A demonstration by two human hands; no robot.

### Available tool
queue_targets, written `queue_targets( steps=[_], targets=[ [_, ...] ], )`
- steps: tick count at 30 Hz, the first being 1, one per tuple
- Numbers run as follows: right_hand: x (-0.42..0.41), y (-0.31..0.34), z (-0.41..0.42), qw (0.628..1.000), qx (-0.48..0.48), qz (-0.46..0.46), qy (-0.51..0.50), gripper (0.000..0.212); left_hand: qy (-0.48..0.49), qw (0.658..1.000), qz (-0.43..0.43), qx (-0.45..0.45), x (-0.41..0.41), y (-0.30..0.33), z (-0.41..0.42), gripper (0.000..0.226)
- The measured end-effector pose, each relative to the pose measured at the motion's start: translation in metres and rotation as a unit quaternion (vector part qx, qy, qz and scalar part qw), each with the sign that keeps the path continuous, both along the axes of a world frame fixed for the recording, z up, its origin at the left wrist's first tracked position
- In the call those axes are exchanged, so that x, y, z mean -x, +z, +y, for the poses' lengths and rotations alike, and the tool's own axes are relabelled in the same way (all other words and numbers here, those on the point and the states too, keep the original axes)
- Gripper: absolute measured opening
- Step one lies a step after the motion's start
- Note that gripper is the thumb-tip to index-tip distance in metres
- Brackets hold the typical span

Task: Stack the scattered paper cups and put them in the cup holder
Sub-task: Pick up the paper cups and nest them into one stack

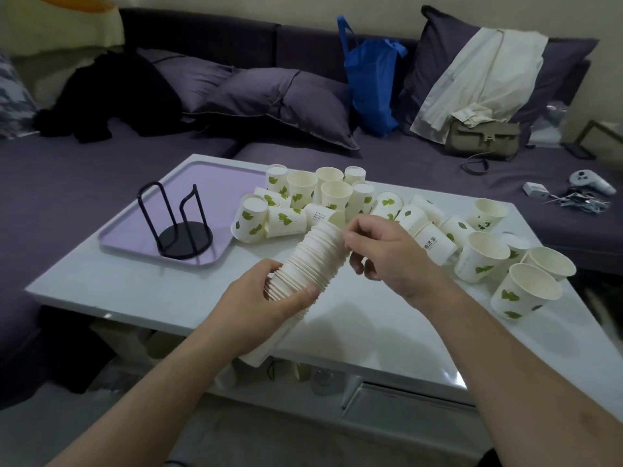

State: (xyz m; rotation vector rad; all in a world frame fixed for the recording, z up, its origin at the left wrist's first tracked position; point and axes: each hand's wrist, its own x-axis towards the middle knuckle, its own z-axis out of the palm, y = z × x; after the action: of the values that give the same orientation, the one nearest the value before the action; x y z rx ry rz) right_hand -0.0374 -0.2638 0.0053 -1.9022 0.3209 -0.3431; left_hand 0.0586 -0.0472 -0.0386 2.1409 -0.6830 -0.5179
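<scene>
A: What sits on the purple sofa (101, 170) behind the worktop (387, 318)?

B: Toward its left end, a heap of black clothing (114, 96). Along the sofa's back, purple pillows (279, 102). Right of them a blue bag (372, 82) stands upright.

A: And further right on the sofa?

B: A cream garment (482, 75) draped over another pillow, with a grey-green handbag (482, 139) just below it. At the sofa's right end lie a white controller (591, 182), a small white box (536, 190) and a tangle of cables (573, 200).

A: On the worktop?

B: A lilac tray (135, 230), on the side nearest the sofa's left end.
</scene>
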Motion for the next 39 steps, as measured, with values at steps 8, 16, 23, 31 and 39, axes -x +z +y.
queue_targets(
  steps=[8, 16, 23, 31, 39],
  targets=[
    [-0.004, -0.005, 0.016, 0.997, 0.076, -0.011, -0.005, 0.036, 0.009, 1.000, -0.006, 0.003, -0.001, 0.003, 0.003, 0.057],
    [-0.027, -0.014, 0.014, 0.993, 0.034, -0.010, -0.109, 0.036, 0.023, 1.000, 0.006, 0.011, -0.017, 0.001, 0.004, 0.056],
    [-0.078, -0.043, -0.010, 0.990, 0.027, 0.094, -0.100, 0.040, 0.046, 0.998, 0.020, 0.031, -0.027, -0.005, 0.005, 0.054],
    [-0.085, -0.054, -0.008, 0.983, 0.049, 0.144, -0.101, 0.049, 0.049, 0.998, 0.018, 0.041, -0.027, -0.003, 0.007, 0.052],
    [-0.047, -0.029, -0.018, 0.961, 0.090, 0.015, -0.261, 0.014, 0.041, 0.998, 0.016, 0.034, -0.022, 0.002, 0.010, 0.052]
  ],
)
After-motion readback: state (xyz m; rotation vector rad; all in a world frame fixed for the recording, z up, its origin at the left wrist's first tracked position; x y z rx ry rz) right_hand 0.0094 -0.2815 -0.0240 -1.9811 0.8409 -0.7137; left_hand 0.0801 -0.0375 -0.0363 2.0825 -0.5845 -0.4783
